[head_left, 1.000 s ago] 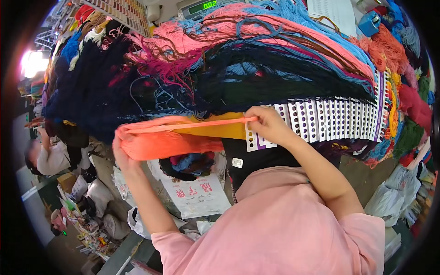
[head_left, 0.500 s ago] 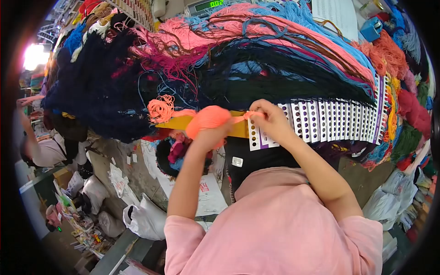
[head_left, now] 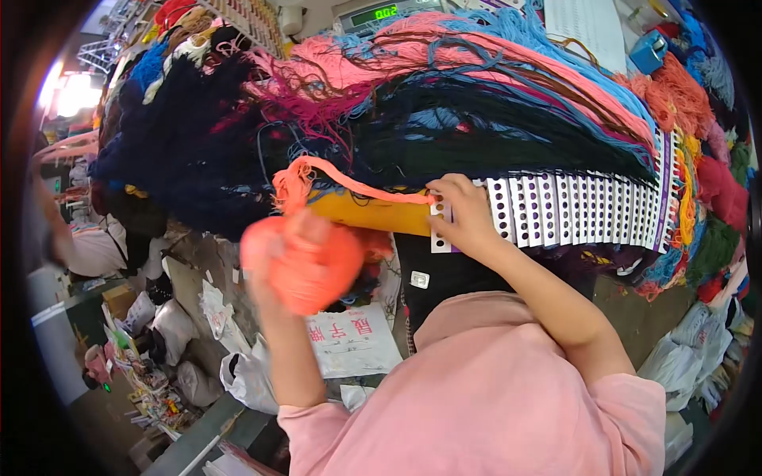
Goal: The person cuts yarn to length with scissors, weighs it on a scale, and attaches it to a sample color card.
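My left hand point(head_left: 295, 238), smeared by motion, is closed around a coral skein of yarn point(head_left: 329, 274) at the left of the work. From a white punched card point(head_left: 439, 230), a coral strand point(head_left: 357, 186) runs left to a loose coral tangle point(head_left: 292, 189) just above that hand. My right hand point(head_left: 467, 213) pinches the card's upper left end, where the strand meets a hole. A mustard-yellow strip point(head_left: 373, 216) lies beneath the strand. Several more punched cards point(head_left: 571, 210) fan out to the right, with dark yarn point(head_left: 516, 151) along their upper edge.
Pink yarn point(head_left: 349, 59) and blue yarn point(head_left: 508, 28) are heaped behind. A scale with a green display point(head_left: 386, 13) stands at the back, near a blue device point(head_left: 648, 51). Plastic bags point(head_left: 246, 373) lie lower left. Another person's arm point(head_left: 67, 151) shows at far left.
My left hand has swung left and down with the coral skein, away from the card. The strand is now drawn out in a longer line. My right hand has settled lower on the card.
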The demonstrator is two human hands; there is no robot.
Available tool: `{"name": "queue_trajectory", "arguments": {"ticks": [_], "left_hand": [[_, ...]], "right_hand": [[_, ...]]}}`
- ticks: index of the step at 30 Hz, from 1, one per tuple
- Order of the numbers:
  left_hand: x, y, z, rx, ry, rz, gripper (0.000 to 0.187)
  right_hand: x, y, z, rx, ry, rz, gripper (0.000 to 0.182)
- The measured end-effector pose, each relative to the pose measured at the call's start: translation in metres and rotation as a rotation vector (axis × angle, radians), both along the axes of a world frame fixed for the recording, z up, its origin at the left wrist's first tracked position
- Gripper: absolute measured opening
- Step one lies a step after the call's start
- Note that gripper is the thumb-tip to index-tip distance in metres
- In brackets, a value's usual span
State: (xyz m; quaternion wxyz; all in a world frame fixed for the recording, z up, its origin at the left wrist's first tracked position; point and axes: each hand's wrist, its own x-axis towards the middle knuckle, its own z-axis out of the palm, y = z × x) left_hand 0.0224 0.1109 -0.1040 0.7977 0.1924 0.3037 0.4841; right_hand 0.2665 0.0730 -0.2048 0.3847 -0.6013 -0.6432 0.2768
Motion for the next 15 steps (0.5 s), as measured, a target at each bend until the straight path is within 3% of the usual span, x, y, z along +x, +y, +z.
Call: {"name": "queue_trajectory", "arguments": {"ticks": [2,4,7,10,15], "left_hand": [[0.033,-0.019,-0.011,-0.015,-0.229,-0.082,0.017],[0.060,-0.027,-0.014,-0.034,-0.346,-0.176,0.017],[0.075,-0.027,-0.021,-0.033,-0.644,-0.234,0.022],[0.082,-0.030,-0.014,-0.034,-0.545,-0.251,0.022],[0.084,-0.032,-0.013,-0.026,-0.471,-0.288,0.023]], "right_hand": [[0.000,-0.003,0.005,0.068,0.212,-0.005,0.022],[0.001,-0.009,0.031,-0.341,0.475,0.043,0.015],[-0.002,-0.014,0.057,-0.612,1.138,0.146,0.013],[-0.002,-0.016,0.067,-0.798,1.335,0.278,0.015],[-0.001,-0.016,0.067,-0.823,1.052,0.271,0.011]]}}
